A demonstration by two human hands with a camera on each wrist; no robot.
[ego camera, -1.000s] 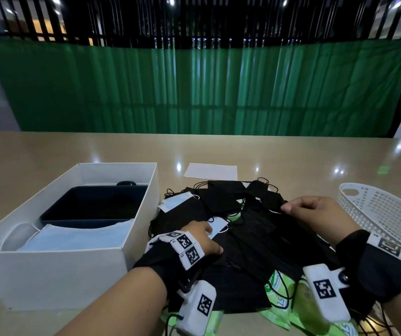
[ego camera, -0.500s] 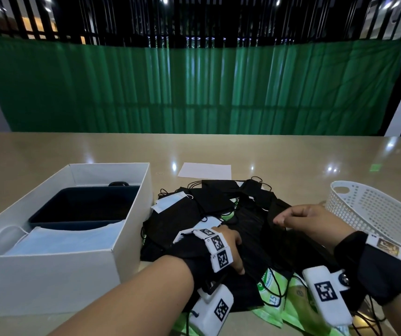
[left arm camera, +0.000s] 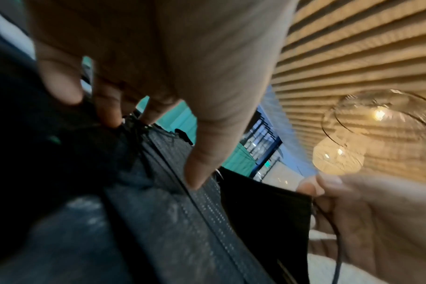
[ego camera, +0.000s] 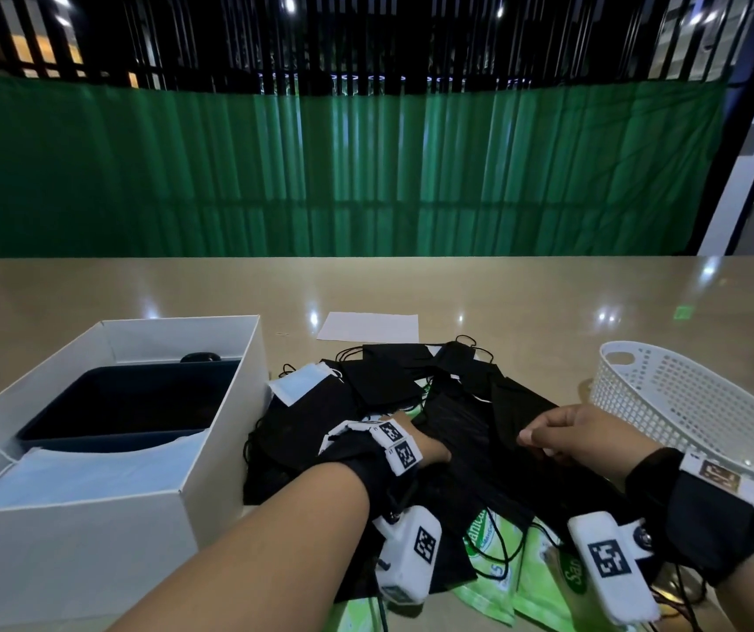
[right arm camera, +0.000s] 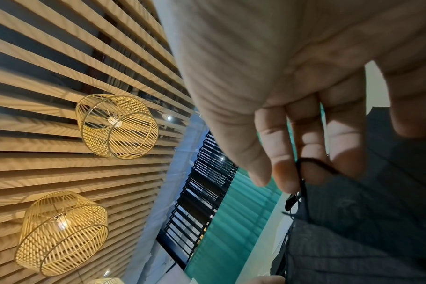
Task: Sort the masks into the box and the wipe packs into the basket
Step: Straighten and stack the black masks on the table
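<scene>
head, left hand: your left hand [ego camera: 416, 442] lies on the pile of black masks [ego camera: 457, 431], fingers dipping into it; hold not readable from here.
head, right hand: your right hand [ego camera: 580, 437] pinches the edge of one black mask [ego camera: 514, 415], lifted a bit off the pile.
head, box: white box [ego camera: 224, 403] just left of the pile, a dark tray and pale blue masks [ego camera: 88, 472] inside.
head, basket: white basket [ego camera: 666, 403] to the right, near your right wrist.
head, wipe packs: green wipe packs [ego camera: 498, 572] at the near edge, partly under the black masks.
head, other: white-blue mask [ego camera: 299, 385] beside the box wall; sheet of paper [ego camera: 370, 327] behind the pile; all on the table [ego camera: 366, 285].

left wrist, left hand: fingers [left arm camera: 204, 153] straight, tips pressing on the black masks [left arm camera: 182, 221]; nothing gripped.
left wrist, right hand: your right hand [left arm camera: 353, 211] pinches a corner of a black mask [left arm camera: 263, 201], ear loop hanging by it.

right wrist, right hand: fingers [right arm camera: 280, 153] curled, thin black ear loop [right arm camera: 311, 163] caught at the fingertips, black mask [right arm camera: 365, 221] below; blurry.
</scene>
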